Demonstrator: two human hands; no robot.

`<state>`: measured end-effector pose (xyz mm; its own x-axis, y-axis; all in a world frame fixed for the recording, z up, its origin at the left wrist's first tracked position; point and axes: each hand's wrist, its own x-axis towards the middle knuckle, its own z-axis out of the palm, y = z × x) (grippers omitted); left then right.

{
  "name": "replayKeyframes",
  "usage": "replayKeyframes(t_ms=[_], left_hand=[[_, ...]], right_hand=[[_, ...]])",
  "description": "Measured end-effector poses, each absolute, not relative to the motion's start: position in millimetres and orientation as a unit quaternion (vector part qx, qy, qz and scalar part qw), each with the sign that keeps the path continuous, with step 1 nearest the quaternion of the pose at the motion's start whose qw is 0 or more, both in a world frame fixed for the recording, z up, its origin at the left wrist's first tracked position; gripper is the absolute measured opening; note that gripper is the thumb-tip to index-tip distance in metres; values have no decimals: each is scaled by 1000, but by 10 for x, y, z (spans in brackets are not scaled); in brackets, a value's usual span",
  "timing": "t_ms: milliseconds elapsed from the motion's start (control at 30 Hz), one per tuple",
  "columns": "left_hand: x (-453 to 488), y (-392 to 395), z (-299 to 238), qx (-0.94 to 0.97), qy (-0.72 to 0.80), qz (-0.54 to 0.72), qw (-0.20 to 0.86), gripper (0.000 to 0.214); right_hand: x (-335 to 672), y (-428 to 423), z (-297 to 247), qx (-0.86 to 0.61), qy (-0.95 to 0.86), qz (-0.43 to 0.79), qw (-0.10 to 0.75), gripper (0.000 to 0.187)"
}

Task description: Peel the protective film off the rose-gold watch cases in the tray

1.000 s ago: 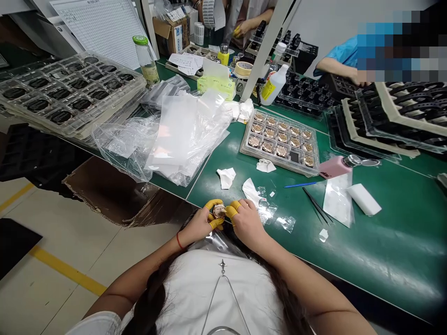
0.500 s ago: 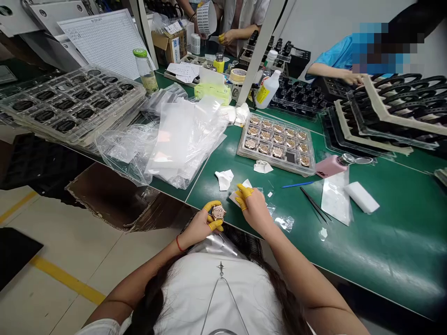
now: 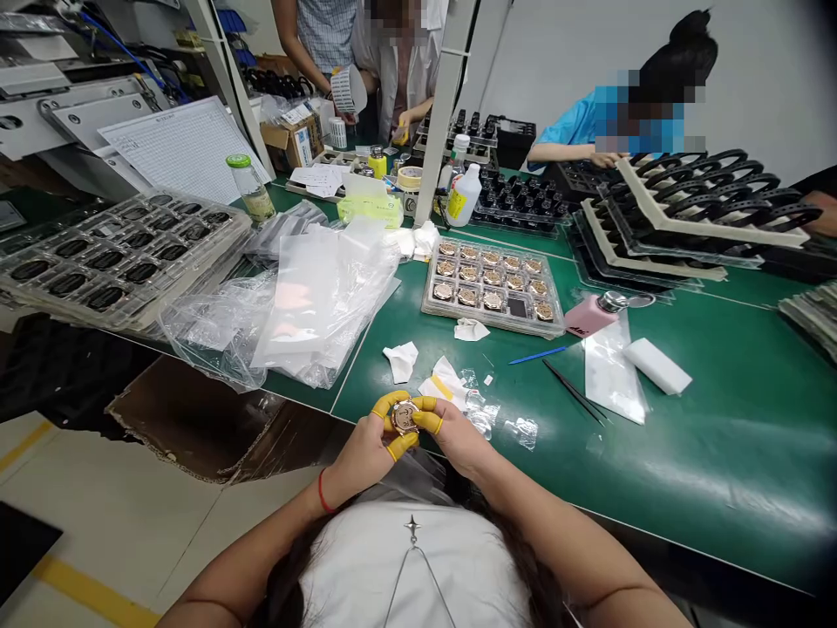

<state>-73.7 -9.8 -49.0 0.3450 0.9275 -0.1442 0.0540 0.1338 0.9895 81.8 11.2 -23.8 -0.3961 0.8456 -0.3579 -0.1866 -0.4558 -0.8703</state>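
Yellow finger cots cover several fingertips of both hands. My left hand [image 3: 364,452] grips a round rose-gold watch case [image 3: 404,416] by its rim, with the marked back facing up. From the other side, the fingers of my right hand [image 3: 459,439] close on the same watch case, the thumb lying over its back. Just beyond them lies a crumpled white tissue [image 3: 451,380], with small clear film pieces [image 3: 482,419] beside it. Farther back, a clear tray [image 3: 493,323] carries rows of similar watch cases, one pocket showing dark.
Right of my hands lie black tweezers [image 3: 574,392], a blue stick [image 3: 537,356], a pink bottle [image 3: 595,314] and a white block [image 3: 657,366]. Plastic bags [image 3: 314,305] cover the left side. Stacked trays [image 3: 124,253] stand beyond. Co-workers sit or stand across the bench.
My right hand has left the white tissue and moved left onto the watch case, which my left hand still holds. The camera view has shifted, showing more of the far side.
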Motion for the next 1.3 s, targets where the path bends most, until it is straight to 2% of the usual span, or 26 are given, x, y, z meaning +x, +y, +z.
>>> replayKeyframes(t_ms=[300,500,633,733,800,867,900,1000,1133,1300], left_hand=[[-643,-70,-420,620,454,331,548,56],[-645,-83,-417,640,477,311,516,55],[-643,-80,-419,626,481,314,527,54],[-663,-43,-443,612,463,310,562,55],[-698,14,-477,603,444,301,591,54],[-741,93,-521,584,435,305,614,55],[-760,133,-542,568,433,316,625,56],[-786,222,-581,512,429,350,656,64],[-763,243,-582,482,439,355,670,65],[-769,249,-587,467,442,357,678,63]], right_hand=[[834,85,-300,-440,-318,744,390,18],[804,101,-328,-456,-316,741,378,18],[774,78,-361,-467,-340,727,372,23],[869,164,-334,-438,-429,711,344,29],[1061,364,-258,-444,-526,649,323,32],[1380,678,-135,-528,-608,500,319,31],[1577,860,-66,-595,-628,385,320,29],[2182,1398,92,-709,-578,208,347,34],[2690,1854,89,-767,-557,110,298,34],[3023,1940,-25,-805,-558,46,197,31]])
